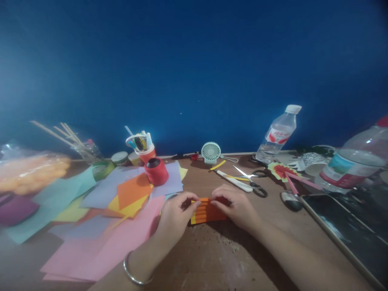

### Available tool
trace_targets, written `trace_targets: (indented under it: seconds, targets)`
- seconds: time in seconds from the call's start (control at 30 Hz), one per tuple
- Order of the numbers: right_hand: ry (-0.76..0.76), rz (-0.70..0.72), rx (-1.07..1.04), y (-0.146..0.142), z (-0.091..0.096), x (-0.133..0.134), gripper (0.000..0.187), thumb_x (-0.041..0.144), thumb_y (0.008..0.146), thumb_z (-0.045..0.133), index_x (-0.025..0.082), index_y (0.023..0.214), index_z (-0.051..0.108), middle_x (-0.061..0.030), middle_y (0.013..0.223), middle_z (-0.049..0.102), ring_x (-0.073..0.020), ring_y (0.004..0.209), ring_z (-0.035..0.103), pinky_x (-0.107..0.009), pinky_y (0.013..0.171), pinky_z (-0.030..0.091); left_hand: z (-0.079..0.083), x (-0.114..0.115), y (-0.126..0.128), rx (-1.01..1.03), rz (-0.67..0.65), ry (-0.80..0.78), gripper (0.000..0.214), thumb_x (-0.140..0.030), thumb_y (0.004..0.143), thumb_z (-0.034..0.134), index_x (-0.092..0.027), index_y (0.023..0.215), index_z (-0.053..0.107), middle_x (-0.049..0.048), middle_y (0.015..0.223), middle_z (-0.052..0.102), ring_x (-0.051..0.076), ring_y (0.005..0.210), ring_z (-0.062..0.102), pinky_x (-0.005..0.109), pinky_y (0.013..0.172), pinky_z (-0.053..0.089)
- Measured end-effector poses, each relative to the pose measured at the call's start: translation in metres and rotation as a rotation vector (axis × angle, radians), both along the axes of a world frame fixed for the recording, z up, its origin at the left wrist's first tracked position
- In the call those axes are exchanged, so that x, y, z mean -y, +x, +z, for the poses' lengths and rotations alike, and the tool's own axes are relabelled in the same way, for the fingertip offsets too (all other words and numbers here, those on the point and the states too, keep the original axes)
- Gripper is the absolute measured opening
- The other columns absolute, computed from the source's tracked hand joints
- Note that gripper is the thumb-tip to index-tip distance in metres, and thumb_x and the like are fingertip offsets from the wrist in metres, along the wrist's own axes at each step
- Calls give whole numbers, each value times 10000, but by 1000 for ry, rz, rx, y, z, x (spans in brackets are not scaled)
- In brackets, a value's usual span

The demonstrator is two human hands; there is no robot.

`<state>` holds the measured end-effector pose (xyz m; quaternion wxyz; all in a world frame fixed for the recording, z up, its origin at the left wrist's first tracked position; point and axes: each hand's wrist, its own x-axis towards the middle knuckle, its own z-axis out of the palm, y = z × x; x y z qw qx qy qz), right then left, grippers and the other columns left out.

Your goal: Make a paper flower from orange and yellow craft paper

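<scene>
A deep blue wall [194,60], matt and plain, filled the upper half of the view. Below it ran a brown wooden table [218,258], its surface worn pale and speckled with crumbs near the front edge. A loose fan of flat paper sheets [100,242] in pink, lilac, teal, yellow and orange covered the table's left side, overlapping one another. At the far right lay a dark glossy slab [348,230] with a light rim, and behind it a large clear plastic bottle [354,165]. A smaller clear bottle [277,133] with a white cap stood tilted against the wall. A red cylinder [156,171] stood on the lilac sheet, near a round pale-green fan [211,152]. Metal scissors [253,180] with black handles lay open behind the hands.

The pleated orange paper [207,211], ridged in narrow folds with a yellow edge, sat on the table at centre, just right of the pink sheet. The left hand [176,218] pinched its left end between thumb and curled fingers. The right hand [236,208] pressed its bent fingers close together over the right end. A thin metal bangle [133,275] circled the left wrist.
</scene>
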<state>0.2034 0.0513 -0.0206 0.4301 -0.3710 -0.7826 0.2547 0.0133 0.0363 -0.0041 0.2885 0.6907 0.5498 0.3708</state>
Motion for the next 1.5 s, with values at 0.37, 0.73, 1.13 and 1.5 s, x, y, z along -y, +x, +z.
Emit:
trace_targets:
  seconds: [0.37, 0.73, 1.13, 1.5]
  targets:
    - [-88, -79, -79, 0, 0, 2, 56, 218, 766, 574, 212, 786, 626, -20, 783, 641, -161, 739, 586, -278, 671, 453, -5, -7, 0, 257, 9, -22, 38, -232, 650, 646, -194, 653, 652, 24, 760, 662, 171, 717, 587, 269, 674, 448]
    - [-225, -151, -243, -3, -3, 2, 168, 192, 696, 622, 198, 862, 600, -22, 798, 656, -163, 732, 617, -282, 667, 497, -2, -4, 3, 397, 87, -94, 131, -160, 633, 648, -184, 723, 557, -8, 692, 660, 148, 691, 617, 249, 660, 460]
    - [-337, -222, -420, 0, -5, -6, 119, 219, 683, 616, 185, 790, 577, -19, 735, 633, -158, 683, 599, -287, 643, 489, -5, -10, 0, 442, 94, -108, 76, -204, 672, 618, -176, 722, 567, -12, 718, 633, 125, 682, 582, 221, 635, 429]
    - [-175, -32, -170, 1, 1, -1, 133, 134, 689, 604, 213, 774, 670, -36, 884, 611, -174, 828, 584, -300, 743, 458, -8, -9, -1, 470, 58, -116, 95, -184, 686, 604, -182, 769, 557, -10, 739, 622, 130, 720, 582, 227, 672, 433]
